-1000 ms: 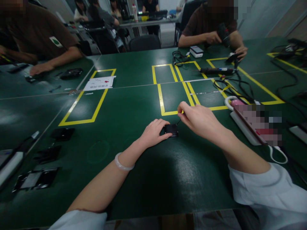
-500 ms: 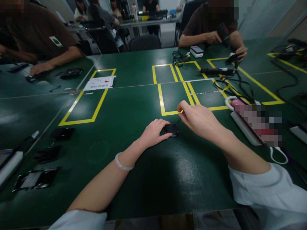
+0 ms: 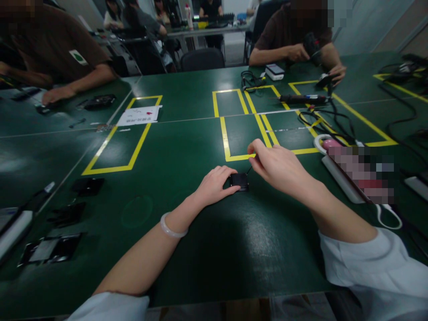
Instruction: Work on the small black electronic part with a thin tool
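A small black square part (image 3: 240, 181) lies on the green table (image 3: 187, 147) in front of me. My left hand (image 3: 217, 184) grips it from its left side, thumb along the near edge and fingers at the far one. Above and to its right, my right hand (image 3: 276, 162) pinches a thin dark tool (image 3: 249, 169), whose shaft slants down to the part's far right corner. The grip hides most of the tool, so its kind does not show.
Black parts (image 3: 87, 186) and a flat black piece with a grey patch (image 3: 50, 249) lie at left. Yellow tape outlines mark the table. At right are a pink-cased item (image 3: 334, 149) and cables (image 3: 337, 120). Two people sit opposite; one holds a dark power tool (image 3: 312, 48).
Almost nothing differs. My right hand has shifted very slightly, with the tool's tip still at the part's corner; my left hand stays put.
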Demonstrator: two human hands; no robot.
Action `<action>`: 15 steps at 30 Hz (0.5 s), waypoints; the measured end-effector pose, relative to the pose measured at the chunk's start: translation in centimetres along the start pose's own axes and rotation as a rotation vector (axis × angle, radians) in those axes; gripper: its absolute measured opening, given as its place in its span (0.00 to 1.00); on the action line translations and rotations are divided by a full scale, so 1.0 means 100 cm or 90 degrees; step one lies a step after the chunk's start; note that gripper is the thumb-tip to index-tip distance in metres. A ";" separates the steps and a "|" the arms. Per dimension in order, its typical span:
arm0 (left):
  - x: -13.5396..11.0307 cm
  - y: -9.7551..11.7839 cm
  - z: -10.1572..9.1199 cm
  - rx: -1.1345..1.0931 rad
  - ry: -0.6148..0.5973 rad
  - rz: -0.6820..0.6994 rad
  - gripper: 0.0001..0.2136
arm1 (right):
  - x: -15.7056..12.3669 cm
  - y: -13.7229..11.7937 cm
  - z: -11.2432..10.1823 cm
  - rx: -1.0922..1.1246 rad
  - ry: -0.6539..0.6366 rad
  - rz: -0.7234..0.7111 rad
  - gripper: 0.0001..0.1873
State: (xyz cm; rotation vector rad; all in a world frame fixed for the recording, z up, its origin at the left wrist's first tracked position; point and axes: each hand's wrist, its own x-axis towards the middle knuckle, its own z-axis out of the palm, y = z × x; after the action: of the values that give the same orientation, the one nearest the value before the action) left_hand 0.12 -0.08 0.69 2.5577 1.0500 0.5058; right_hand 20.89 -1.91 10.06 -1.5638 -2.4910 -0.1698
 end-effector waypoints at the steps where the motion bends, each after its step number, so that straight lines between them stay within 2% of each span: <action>1: 0.000 0.000 0.000 0.000 0.000 0.000 0.17 | 0.000 0.000 0.000 -0.002 0.004 -0.005 0.12; 6: 0.000 0.000 0.000 0.001 -0.004 -0.002 0.17 | 0.000 0.000 -0.001 -0.036 -0.009 -0.001 0.13; 12: 0.000 -0.001 0.002 -0.001 0.001 -0.002 0.18 | 0.000 -0.001 -0.002 -0.004 0.003 0.001 0.12; 15: 0.000 -0.002 0.002 0.003 0.003 -0.002 0.17 | 0.000 0.000 -0.002 -0.011 -0.017 0.005 0.14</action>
State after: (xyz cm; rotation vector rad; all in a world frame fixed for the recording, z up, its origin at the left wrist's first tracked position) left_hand 0.08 -0.03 0.46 2.5593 1.0577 0.5094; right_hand 20.89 -1.92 10.31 -1.5924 -2.5101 -0.1717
